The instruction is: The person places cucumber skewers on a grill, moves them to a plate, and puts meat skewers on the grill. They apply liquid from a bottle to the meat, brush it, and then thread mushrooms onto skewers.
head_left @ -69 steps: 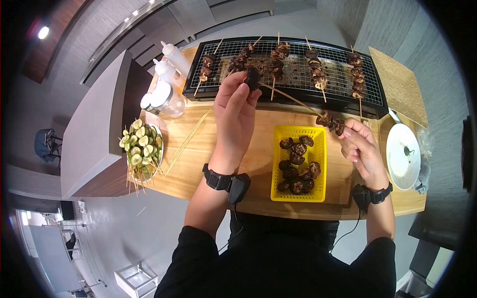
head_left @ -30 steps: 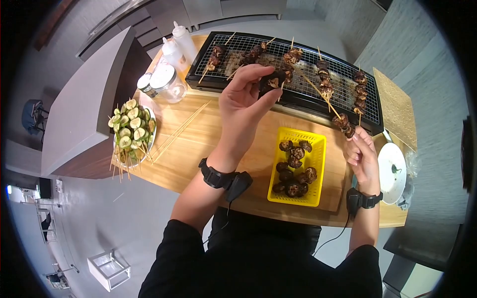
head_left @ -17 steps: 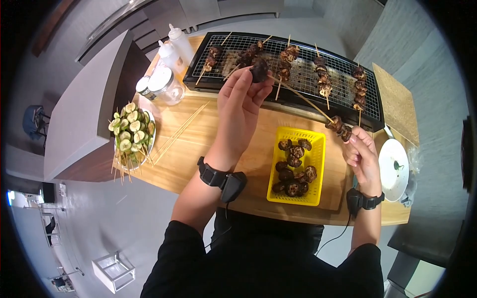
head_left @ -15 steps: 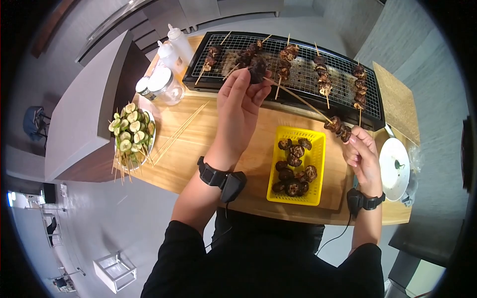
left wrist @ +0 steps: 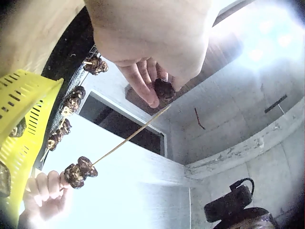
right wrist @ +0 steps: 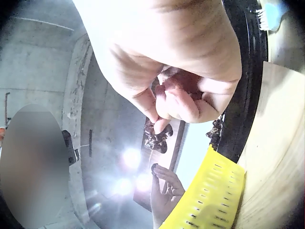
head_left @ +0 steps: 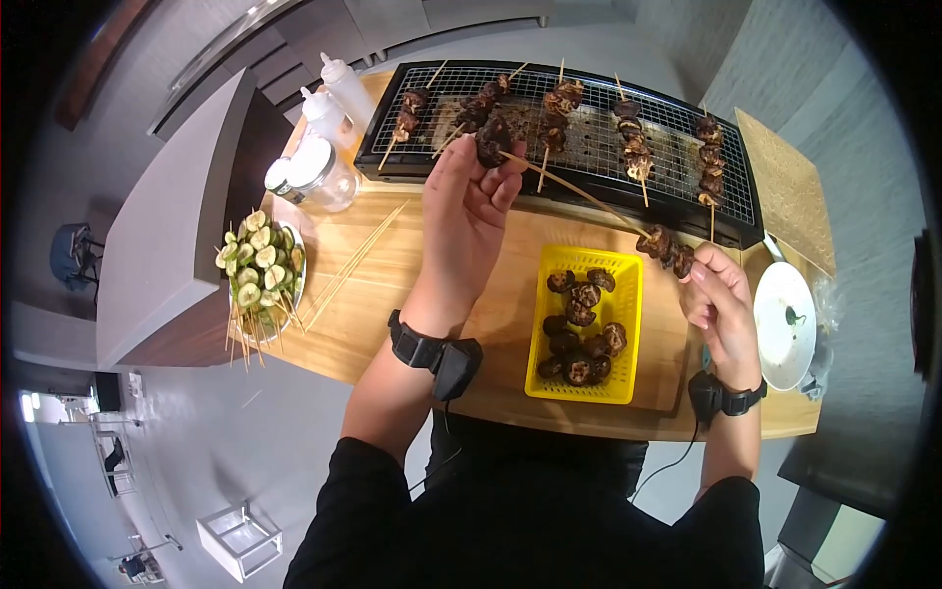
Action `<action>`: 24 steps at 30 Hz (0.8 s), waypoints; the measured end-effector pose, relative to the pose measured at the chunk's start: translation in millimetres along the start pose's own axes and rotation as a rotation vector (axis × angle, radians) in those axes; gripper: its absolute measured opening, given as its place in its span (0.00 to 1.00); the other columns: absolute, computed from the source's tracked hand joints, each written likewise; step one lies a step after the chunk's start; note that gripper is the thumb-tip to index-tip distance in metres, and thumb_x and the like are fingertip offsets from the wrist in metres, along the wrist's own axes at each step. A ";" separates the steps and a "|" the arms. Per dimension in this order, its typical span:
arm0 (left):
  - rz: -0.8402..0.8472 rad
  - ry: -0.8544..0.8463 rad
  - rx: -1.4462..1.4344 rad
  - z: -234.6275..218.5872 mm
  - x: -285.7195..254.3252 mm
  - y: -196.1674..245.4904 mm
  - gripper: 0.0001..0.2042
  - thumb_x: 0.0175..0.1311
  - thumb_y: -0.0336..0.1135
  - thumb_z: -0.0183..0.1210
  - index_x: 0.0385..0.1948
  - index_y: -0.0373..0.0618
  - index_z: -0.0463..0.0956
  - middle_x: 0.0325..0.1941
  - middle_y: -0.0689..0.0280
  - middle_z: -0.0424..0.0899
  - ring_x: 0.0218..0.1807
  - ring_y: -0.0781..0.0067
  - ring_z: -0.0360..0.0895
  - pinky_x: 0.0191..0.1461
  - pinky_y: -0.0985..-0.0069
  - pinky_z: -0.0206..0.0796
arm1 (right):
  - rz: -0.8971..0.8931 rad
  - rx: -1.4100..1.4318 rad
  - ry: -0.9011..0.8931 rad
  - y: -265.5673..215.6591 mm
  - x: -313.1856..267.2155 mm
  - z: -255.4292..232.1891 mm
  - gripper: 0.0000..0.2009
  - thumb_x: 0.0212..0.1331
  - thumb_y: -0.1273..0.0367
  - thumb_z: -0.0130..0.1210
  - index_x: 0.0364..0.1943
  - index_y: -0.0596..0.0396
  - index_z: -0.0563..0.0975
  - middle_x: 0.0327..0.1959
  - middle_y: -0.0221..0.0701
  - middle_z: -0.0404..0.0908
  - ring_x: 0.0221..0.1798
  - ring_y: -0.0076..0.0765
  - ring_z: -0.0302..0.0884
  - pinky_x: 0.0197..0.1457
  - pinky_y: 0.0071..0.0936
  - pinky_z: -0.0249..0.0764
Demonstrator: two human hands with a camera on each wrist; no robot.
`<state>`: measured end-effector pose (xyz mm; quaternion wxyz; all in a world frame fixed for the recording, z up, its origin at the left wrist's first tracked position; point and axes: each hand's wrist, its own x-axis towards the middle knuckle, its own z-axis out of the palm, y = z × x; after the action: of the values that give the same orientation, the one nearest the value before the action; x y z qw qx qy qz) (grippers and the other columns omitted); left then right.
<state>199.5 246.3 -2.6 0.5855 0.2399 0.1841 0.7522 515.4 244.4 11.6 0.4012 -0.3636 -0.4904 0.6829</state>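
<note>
My left hand (head_left: 463, 221), raised near the front edge of the grill, pinches a dark mushroom (head_left: 493, 143) between thumb and fingers. A bamboo skewer (head_left: 579, 192) slants across from the right, its bare tip right at that mushroom; in the left wrist view the skewer (left wrist: 128, 138) meets its lower side. My right hand (head_left: 724, 299) grips the skewer's other end, where a few browned mushrooms (head_left: 667, 250) are threaded close to the fingertips. The skewer's end inside the right hand is hidden. Below the skewer stands a yellow basket (head_left: 636, 339) of loose mushrooms (head_left: 581, 371).
Behind the hands is a black grill (head_left: 648, 201) with several mushroom skewers on its mesh. At left are squeeze bottles (head_left: 345, 88), jars (head_left: 329, 182), bare skewers (head_left: 358, 265) and skewered green slices (head_left: 263, 255). A white plate (head_left: 780, 339) lies at right.
My left hand has turned from its pose a second ago, when the skewer tip appeared apart from the mushroom. The tip now meets the mushroom. My right hand keeps its grip.
</note>
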 end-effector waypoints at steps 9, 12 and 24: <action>0.048 -0.062 0.055 3.1 -0.1 1.9 0.08 0.79 0.35 0.55 0.51 0.46 0.77 0.51 0.60 0.87 0.51 0.75 0.85 0.55 0.79 0.78 | 0.016 -0.020 0.015 -0.6 1.0 1.6 0.08 0.75 0.68 0.54 0.38 0.57 0.77 0.17 0.14 0.60 0.19 0.10 0.50 0.22 0.15 0.47; 0.076 -0.029 0.077 5.9 -0.8 0.8 0.07 0.76 0.30 0.57 0.52 0.45 0.77 0.51 0.62 0.87 0.51 0.75 0.85 0.57 0.77 0.78 | 0.022 -0.013 0.015 -1.0 1.3 2.0 0.08 0.75 0.67 0.54 0.38 0.56 0.77 0.17 0.14 0.59 0.19 0.10 0.50 0.22 0.15 0.47; 0.078 -0.235 0.299 5.1 -3.2 -8.6 0.20 0.67 0.20 0.61 0.60 0.41 0.75 0.59 0.60 0.83 0.62 0.67 0.81 0.66 0.70 0.73 | 0.036 -0.006 -0.004 1.9 3.0 3.0 0.08 0.75 0.67 0.53 0.39 0.56 0.77 0.18 0.13 0.58 0.19 0.10 0.49 0.22 0.15 0.47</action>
<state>209.9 245.3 -3.7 0.5313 0.4173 0.2148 0.7053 511.1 245.5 10.2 0.3865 -0.3722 -0.4867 0.6894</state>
